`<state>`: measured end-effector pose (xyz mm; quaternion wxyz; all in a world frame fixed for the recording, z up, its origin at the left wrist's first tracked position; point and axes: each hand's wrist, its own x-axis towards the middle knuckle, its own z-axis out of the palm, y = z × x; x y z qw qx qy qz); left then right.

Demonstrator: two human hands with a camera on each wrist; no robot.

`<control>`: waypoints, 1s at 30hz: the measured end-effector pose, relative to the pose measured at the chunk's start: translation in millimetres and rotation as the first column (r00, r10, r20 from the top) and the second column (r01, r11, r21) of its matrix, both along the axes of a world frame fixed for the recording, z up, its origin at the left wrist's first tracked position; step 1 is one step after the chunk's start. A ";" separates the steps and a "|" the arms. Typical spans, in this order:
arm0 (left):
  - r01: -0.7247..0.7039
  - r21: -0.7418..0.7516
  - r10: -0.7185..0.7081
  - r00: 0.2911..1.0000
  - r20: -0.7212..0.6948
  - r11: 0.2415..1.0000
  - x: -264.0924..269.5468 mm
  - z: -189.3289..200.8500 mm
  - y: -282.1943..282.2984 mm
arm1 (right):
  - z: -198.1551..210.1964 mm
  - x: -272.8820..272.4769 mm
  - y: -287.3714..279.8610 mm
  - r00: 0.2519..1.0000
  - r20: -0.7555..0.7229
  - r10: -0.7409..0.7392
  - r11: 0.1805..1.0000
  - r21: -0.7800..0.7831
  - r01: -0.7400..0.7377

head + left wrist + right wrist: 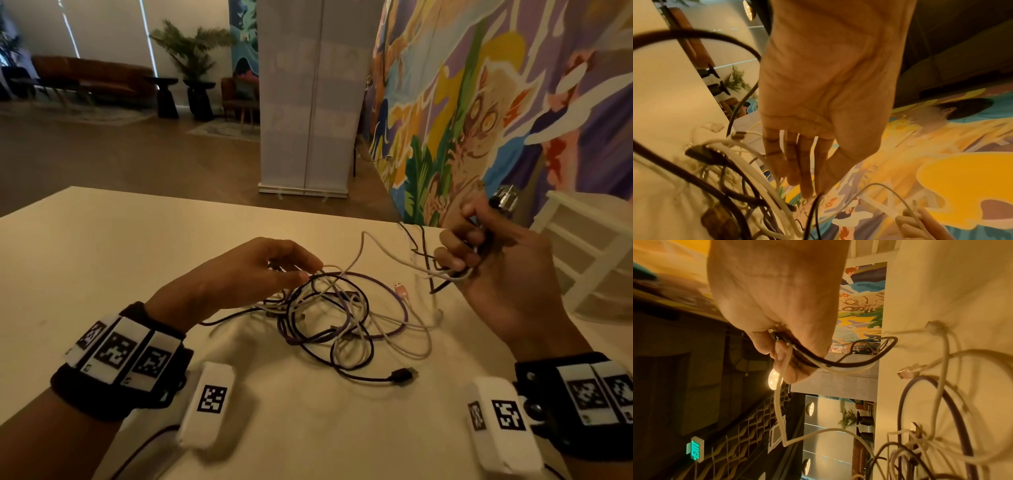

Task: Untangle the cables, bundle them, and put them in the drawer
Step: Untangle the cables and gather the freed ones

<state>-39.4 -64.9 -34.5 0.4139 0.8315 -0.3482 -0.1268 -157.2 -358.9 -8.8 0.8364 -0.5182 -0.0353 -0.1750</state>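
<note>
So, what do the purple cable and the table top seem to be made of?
Purple cable: it looks matte, with no glossy highlights, so possibly a woven or rubbery jacket; the pictures are too soft to tell which. It bends in loose loops, so it is flexible.

Table top: a smooth, pale, uniform surface with a soft sheen, probably laminate or painted board.
</note>
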 end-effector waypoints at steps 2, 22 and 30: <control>0.003 0.031 -0.003 1.000 0.012 1.000 4.4 0.8 4.5 | 0.8 -1.6 -1.3 0.999 -0.036 -0.019 1.000 -0.008 0.019; 0.070 0.260 -0.054 0.996 -0.066 0.963 0.3 -5.6 4.6 | -2.2 4.1 4.0 0.966 0.009 -0.260 0.900 -0.361 0.246; 0.002 0.268 -0.012 0.999 0.033 0.963 -2.4 -1.4 4.3 | -4.6 5.5 7.8 0.959 -0.053 -0.278 0.855 -0.468 0.222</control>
